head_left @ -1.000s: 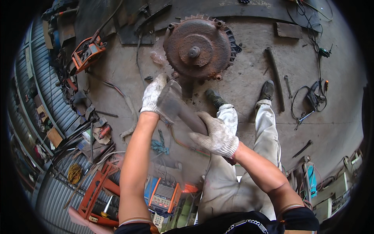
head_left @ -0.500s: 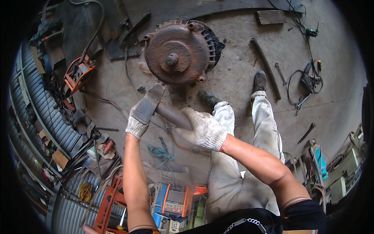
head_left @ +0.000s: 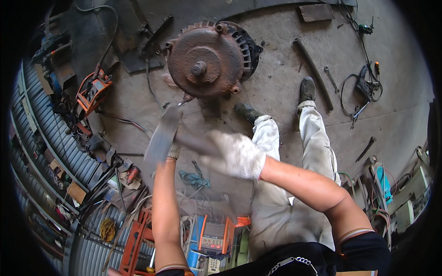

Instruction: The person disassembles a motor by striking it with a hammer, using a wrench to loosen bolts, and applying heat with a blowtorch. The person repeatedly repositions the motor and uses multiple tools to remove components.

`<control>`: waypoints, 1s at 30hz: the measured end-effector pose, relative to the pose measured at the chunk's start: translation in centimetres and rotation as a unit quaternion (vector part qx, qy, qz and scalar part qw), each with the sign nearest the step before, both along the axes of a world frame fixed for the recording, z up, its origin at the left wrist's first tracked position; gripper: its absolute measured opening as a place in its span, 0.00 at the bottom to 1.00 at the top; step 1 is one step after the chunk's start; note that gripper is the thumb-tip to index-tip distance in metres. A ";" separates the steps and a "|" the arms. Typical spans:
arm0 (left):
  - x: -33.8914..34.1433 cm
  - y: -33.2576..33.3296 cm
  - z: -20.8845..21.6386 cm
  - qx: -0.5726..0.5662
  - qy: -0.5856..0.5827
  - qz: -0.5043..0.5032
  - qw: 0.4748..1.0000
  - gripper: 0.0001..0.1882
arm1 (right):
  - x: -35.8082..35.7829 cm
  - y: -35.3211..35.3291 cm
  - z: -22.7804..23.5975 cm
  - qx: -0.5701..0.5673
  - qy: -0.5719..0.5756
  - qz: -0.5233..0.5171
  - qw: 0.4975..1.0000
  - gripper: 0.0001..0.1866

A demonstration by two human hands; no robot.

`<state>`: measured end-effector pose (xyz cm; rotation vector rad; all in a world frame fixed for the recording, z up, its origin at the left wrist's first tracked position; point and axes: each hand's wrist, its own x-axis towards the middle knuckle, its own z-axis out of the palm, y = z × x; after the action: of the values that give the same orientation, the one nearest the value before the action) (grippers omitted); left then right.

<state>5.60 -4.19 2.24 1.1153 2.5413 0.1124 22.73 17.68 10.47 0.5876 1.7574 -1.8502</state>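
Observation:
My right hand [head_left: 239,155], in a whitish knit glove, grips the handle of a sledgehammer [head_left: 162,134], its broad head smeared by motion. Behind that head lies my left hand [head_left: 173,151]; only its glove cuff shows, the fingers are hidden. Just beyond stands a rusty electric motor [head_left: 205,57] with a round end cover, a stub shaft at its centre and fins round the side. A short shiny metal piece shows between the hammer head and the motor's lower-left lug; what holds it is hidden.
A long pipe [head_left: 314,76], a wrench [head_left: 331,79] and a dark cabled tool [head_left: 363,89] lie on the floor to the right. An orange-framed machine [head_left: 94,89] stands left. Near my legs is an orange-and-grey power unit [head_left: 215,237]. Hoses and a blue-green cloth [head_left: 194,178] lie nearby.
The hammer head has swung down and left, steeper and blurred. My left wrist has shifted right, and its glove is now mostly hidden behind the head. The right hand still grips the handle.

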 end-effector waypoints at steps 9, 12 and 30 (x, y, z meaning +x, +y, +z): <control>1.9 -3.4 -4.1 -0.111 0.063 0.037 0.991 0.16 | 0.2 1.9 2.5 -0.011 0.114 0.018 0.993 0.26; 1.4 -3.5 -4.7 0.158 -0.078 0.063 0.982 0.17 | 0.2 2.0 1.0 0.042 -0.010 0.011 0.999 0.27; 1.8 -4.4 -6.5 -0.101 -0.077 0.106 0.986 0.17 | 2.0 1.1 2.0 0.004 0.161 0.075 0.984 0.31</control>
<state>7.40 -8.62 -4.22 0.7309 2.4601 -0.0068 24.69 18.74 12.46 0.1556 1.9526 -1.9130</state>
